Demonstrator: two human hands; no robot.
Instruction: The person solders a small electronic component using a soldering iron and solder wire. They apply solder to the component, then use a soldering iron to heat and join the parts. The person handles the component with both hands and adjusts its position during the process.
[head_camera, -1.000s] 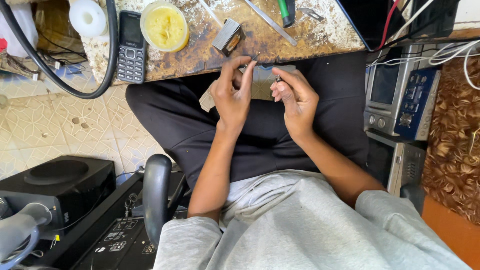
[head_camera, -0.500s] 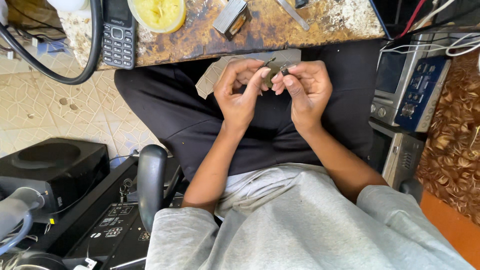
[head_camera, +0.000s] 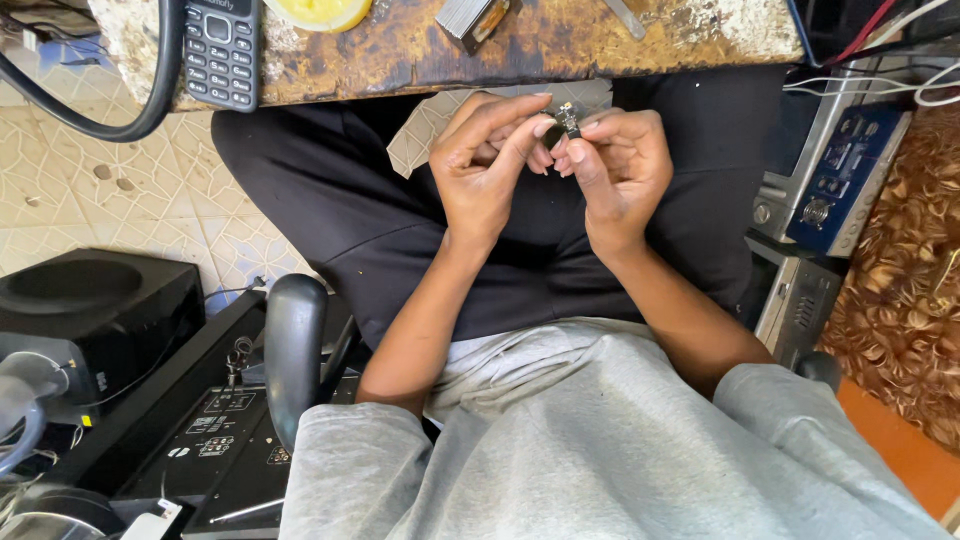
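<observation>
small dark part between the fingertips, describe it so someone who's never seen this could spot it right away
Start at the worn wooden bench edge across the top, then drop to the two hands raised just below it over the dark lap. The small dark part is pinched where the left hand and right hand meet at the fingertips. It is far smaller than the keypad phone lying on the bench.

Workbench: worn wood, rough, stained, varnish flaking. Keypad phone: dark matt plastic w/ glossy screen. Small part pinched betw. both hands: dark, looks metal w/ shiny bits. Trousers: black matt cloth. Sweatshirt: grey soft knit. Floor tiles: smooth, patterned. Speaker box: matt black plastic.
</observation>
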